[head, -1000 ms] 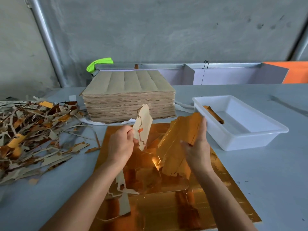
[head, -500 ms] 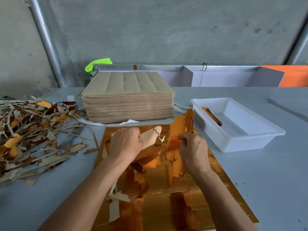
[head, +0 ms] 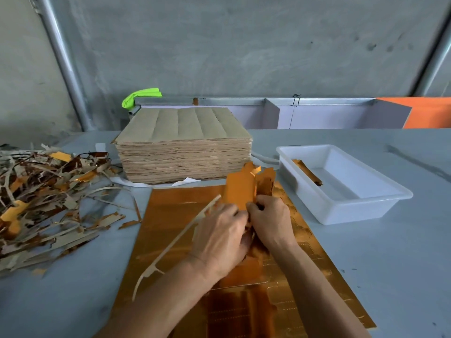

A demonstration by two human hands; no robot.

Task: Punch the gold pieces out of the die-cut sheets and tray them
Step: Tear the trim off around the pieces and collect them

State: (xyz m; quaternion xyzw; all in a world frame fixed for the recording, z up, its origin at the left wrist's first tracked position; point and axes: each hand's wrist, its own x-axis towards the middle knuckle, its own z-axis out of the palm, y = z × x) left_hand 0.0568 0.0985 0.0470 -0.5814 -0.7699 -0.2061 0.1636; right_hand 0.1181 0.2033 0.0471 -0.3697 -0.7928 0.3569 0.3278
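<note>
A gold die-cut sheet [head: 175, 215] lies flat on the table in front of me. Above its far half both hands meet on a bundle of gold pieces [head: 240, 191] that stands upright. My left hand [head: 219, 237] grips the bundle's lower left, and a thin brown waste strip [head: 175, 242] trails from it down to the left. My right hand [head: 271, 220] pinches the bundle's lower right. The white tray [head: 351, 208] sits to the right with one gold piece [head: 307, 172] lying inside it.
A tall stack of brown-backed sheets [head: 185, 147] stands behind the gold sheet. A heap of torn waste strips [head: 44, 203] covers the table's left side. Grey dividers [head: 317, 113] and an orange panel [head: 429, 113] line the back edge.
My hands came together from apart and now meet on the gold bundle. The brown scrap that my left hand held up has gone down; a thin strip now trails from that hand.
</note>
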